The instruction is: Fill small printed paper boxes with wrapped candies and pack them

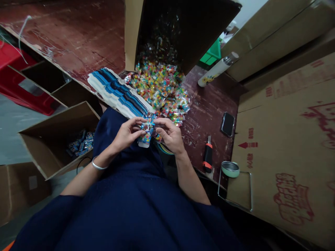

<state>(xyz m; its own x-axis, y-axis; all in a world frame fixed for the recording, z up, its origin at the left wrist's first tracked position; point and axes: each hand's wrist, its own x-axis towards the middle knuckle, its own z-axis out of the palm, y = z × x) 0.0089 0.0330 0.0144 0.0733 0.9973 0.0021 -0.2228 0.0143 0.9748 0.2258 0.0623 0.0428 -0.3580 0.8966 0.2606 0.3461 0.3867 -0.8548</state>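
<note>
A small blue, colourfully printed carton (147,129) is in front of my lap, with a pale flap at its lower end. My left hand (128,133) pinches its left side between thumb and fingers. On the opposite side, my right hand (169,135) has its curved fingertips at the carton's upper right edge. Just beyond lies a long overlapping row of flat blue-and-white cartons (120,93). A heap of clear packets of colourful candies (159,89) spills from a tipped cardboard box (134,35) beside that row.
An open cardboard box (39,141) at my left holds several filled blue cartons (82,142). On the red-brown table (193,130) are a utility knife (208,155), a phone (227,124) and a white flask (217,69). A green cup (230,169) and large cardboard boxes (285,139) stand right.
</note>
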